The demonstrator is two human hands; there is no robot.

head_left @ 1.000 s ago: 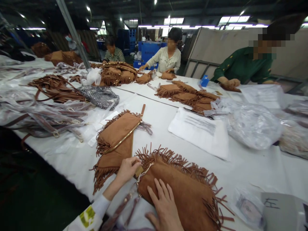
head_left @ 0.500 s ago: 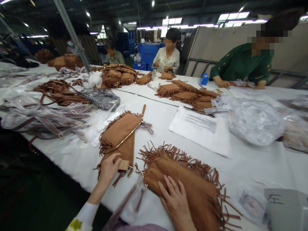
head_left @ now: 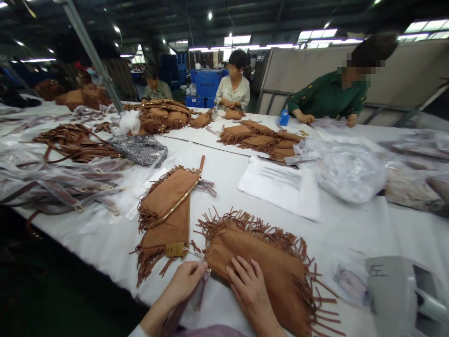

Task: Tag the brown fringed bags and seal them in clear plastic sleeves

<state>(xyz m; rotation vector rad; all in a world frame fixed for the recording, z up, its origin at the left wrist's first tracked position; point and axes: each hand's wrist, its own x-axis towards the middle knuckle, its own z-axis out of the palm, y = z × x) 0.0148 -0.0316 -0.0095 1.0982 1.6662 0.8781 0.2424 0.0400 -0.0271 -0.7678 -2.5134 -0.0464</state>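
Note:
A brown fringed suede bag (head_left: 277, 267) lies flat at the table's front, its long tassels spread along the far and right sides. My right hand (head_left: 250, 288) rests on it, fingers stretched out and holding nothing. At the bag's left corner, by a small metal clasp, my left hand (head_left: 187, 280) pinches a plastic-wrapped strap (head_left: 178, 312), which hangs down toward the table's edge. A tan hang tag (head_left: 175, 249) on a white string lies just beyond that hand. It rests against two stacked fringed bags (head_left: 171, 194); the upper one shows a gold zipper.
Wrapped straps (head_left: 66, 182) and loose brown straps (head_left: 75, 142) pile up at left beside a patterned pouch (head_left: 140, 147). A white printed stack (head_left: 277, 187) and clear plastic bags (head_left: 351, 173) lie beyond. A grey device (head_left: 393, 290) stands at right. Several co-workers sit or stand across the table.
My left hand has let go of the hang tag and moved down and right to the strap by the clasp. The tag now lies flat. My right hand stays on the bag; the view has shifted slightly.

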